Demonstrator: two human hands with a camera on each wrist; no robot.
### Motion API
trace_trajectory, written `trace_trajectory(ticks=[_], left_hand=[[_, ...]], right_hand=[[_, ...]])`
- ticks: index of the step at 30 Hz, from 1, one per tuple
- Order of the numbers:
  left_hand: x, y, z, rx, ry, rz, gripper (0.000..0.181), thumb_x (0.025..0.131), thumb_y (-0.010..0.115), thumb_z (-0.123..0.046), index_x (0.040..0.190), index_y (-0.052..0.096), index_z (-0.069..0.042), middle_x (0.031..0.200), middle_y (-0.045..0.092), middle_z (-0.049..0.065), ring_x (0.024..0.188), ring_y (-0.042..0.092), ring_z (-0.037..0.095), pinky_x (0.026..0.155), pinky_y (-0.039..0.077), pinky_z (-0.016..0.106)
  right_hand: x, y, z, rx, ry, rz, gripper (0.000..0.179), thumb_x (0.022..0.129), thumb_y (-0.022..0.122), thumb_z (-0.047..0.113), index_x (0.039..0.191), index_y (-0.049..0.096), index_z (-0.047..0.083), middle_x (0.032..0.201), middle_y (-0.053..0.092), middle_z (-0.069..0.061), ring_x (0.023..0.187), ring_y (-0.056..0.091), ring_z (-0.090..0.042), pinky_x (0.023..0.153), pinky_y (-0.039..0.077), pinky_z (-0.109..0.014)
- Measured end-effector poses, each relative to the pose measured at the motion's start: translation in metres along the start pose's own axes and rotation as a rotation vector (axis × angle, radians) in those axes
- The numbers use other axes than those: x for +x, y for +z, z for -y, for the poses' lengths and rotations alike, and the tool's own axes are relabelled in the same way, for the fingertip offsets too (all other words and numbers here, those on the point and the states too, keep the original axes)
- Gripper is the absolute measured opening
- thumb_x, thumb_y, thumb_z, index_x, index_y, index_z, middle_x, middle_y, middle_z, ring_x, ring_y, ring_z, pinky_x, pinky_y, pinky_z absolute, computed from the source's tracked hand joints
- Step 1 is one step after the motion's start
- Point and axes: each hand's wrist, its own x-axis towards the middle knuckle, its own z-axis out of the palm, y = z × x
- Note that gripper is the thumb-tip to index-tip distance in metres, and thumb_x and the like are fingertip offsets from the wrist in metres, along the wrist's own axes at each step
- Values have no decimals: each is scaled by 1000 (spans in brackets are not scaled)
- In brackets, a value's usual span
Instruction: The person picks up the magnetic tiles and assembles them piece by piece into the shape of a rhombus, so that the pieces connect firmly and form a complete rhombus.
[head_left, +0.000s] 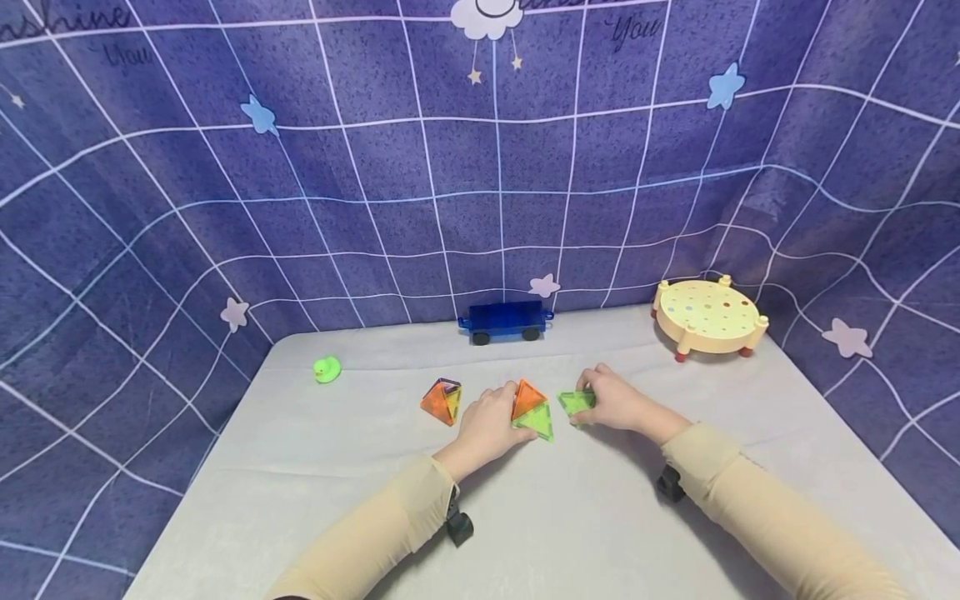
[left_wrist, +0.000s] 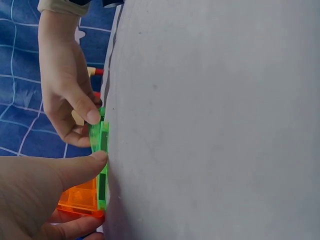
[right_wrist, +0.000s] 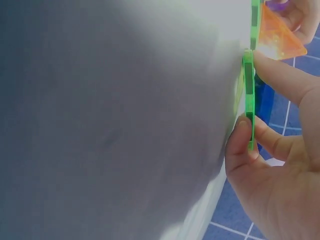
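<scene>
My left hand (head_left: pixel 486 425) holds a small joined piece of translucent magnetic tiles, its orange triangle (head_left: pixel 528 398) standing behind a green triangle (head_left: pixel 537 422). In the left wrist view the thumb lies on the green tile's edge, with fingers behind the orange tile (left_wrist: pixel 80 196). To the right, my right hand (head_left: pixel 621 403) pinches a single green triangular magnetic tile (head_left: pixel 574 403) between thumb and fingers. In the right wrist view this tile (right_wrist: pixel 249 87) is seen edge-on, close to the left hand's piece; whether they touch I cannot tell.
A second small tile shape (head_left: pixel 441 402) in orange, yellow and purple stands left of my left hand. Farther left is a green toy duck (head_left: pixel 327 369). A blue wheeled wagon base (head_left: pixel 506 322) and a yellow footed round toy (head_left: pixel 708 315) stand along the back of the pale table (head_left: pixel 315 500).
</scene>
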Motion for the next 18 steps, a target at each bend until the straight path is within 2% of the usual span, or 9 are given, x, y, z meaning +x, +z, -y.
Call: trace_trajectory(ticks=[10,15,18], left_hand=[[1,1,-2,-10,1,-15,79,79,85,-49,138,55,-6,117,69,12,101,65,31,75,55,47],[1,2,-3,-10,2,-13,80,80,85,-48,140,53,-6,118,69,12,102,65,31,76,55,48],[1,2,-2,-9,-2,-13,80,80,85,-47,141,53,-5,120,69,13,102,65,32,76,55,48]], right_hand=[[1,7,15,27,14,-21,43,71,91,21,99,64,1,92,54,-9,84,49,-20,78,49,-41],[2,7,17,39,26,-24,39,74,89,18,100,63,4,94,65,-8,87,58,-23,84,52,-46],[2,7,15,87,15,-20,38,76,88,15,103,64,5,95,69,-9,86,64,-23,83,53,-47]])
